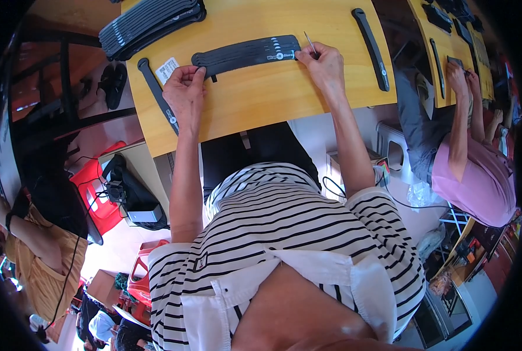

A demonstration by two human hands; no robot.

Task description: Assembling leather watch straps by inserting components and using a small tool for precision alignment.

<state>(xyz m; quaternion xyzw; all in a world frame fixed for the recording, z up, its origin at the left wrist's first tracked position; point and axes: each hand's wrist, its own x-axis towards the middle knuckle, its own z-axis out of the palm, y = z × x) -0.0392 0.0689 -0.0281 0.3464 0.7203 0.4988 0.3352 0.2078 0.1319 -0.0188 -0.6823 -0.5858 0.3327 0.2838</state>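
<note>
At the yellow table (261, 96) near a pale stool (396, 136), each hand (185, 95) (325, 67) pinches black straps (237, 58).

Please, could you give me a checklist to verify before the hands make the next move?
1. Left hand at left end of strap stack: ok, fingertips touch it.
2. Right hand holding the thin metal tool: ok.
3. Loose straps apart from the stack: ok, left strap and right strap lie separately.
4. Stack's lower edge even: not ok, a small black tab sticks out.
5. Number of stacked straps: cannot tell.
</note>
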